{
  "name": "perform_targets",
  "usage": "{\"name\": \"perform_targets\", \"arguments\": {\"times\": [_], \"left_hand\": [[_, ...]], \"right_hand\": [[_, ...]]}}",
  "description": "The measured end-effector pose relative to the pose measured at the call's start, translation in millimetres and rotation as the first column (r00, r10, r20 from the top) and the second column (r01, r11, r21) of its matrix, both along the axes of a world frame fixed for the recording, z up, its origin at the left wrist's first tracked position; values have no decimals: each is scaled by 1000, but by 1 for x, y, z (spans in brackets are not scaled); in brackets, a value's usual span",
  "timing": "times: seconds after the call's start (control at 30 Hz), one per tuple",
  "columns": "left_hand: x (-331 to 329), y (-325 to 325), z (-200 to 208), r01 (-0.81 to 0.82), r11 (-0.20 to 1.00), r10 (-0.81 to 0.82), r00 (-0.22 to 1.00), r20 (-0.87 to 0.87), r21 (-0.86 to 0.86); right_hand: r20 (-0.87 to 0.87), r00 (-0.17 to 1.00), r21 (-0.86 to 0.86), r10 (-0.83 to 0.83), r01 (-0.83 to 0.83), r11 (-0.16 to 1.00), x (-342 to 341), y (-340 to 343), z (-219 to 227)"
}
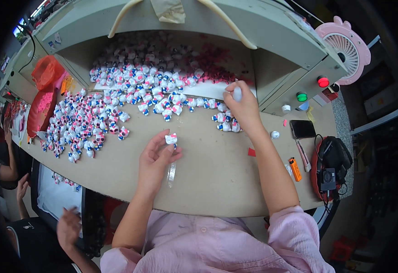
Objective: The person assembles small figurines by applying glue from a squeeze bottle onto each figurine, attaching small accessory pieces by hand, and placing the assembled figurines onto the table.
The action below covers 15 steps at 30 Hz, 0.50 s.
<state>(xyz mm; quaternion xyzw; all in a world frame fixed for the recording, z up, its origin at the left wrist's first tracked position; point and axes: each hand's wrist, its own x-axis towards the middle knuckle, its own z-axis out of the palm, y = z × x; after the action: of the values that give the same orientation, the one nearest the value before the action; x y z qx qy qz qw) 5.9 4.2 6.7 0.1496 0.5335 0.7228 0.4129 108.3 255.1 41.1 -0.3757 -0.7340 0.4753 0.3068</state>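
Note:
My left hand point(155, 160) holds a small white cat figurine point(171, 139) with a pink bow between thumb and fingers, above the middle of the brown table point(217, 168). My right hand point(241, 105) is raised farther back and grips a small white bottle-like object point(237, 93) at its fingertips. It hovers just above a little cluster of figurines point(227, 125). A large heap of the same figurines point(140, 88) spreads across the back of the table, and another mass point(78, 125) lies to the left.
A pile of small red pieces point(212, 63) lies at the back. Right side holds a phone point(302, 128), an orange lighter point(294, 169), a black device with cables point(329, 170), red and green buttons point(323, 82), a pink fan point(349, 48). Another person's hand point(68, 226) works at lower left.

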Motion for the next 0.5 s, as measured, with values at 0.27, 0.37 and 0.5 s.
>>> {"name": "perform_targets", "arguments": {"times": [0.27, 0.37, 0.5], "left_hand": [[-1, -1, -2, 40, 998, -40, 999, -1, 45], [0, 2, -1, 60, 998, -60, 998, -7, 37], [-6, -7, -8, -6, 999, 3, 998, 66, 50]], "right_hand": [[537, 840, 300, -72, -111, 947, -55, 41, -2], [528, 842, 346, -108, -98, 933, -42, 49, -7], [235, 964, -133, 124, -95, 987, -16, -9, 18]]}}
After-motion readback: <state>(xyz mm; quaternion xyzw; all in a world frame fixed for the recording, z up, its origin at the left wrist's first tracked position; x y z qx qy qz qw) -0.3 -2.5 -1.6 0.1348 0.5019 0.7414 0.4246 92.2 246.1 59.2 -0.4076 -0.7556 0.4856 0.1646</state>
